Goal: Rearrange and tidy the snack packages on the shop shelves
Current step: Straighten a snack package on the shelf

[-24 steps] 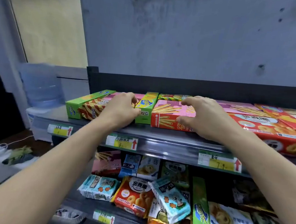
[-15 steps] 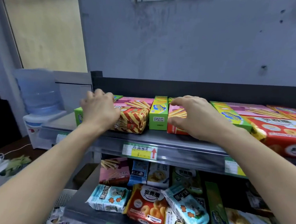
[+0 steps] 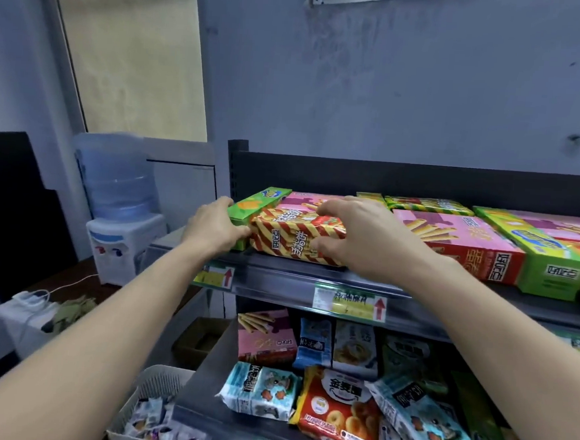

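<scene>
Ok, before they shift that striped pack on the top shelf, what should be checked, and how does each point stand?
1. Right hand grip on striped pack: ok, fingers on top, thumb at front.
2. Left hand grip on green box: ok, round its near end.
3. Pack resting on top shelf: ok.
4. Room to the pack's right: cannot tell, hand hides it.
5. Lower shelf packets tidy: not ok, tilted and overlapping.

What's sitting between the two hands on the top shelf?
A red-and-gold striped snack package lies between the left hand and the right hand, both touching it; the head view shows it.
</scene>
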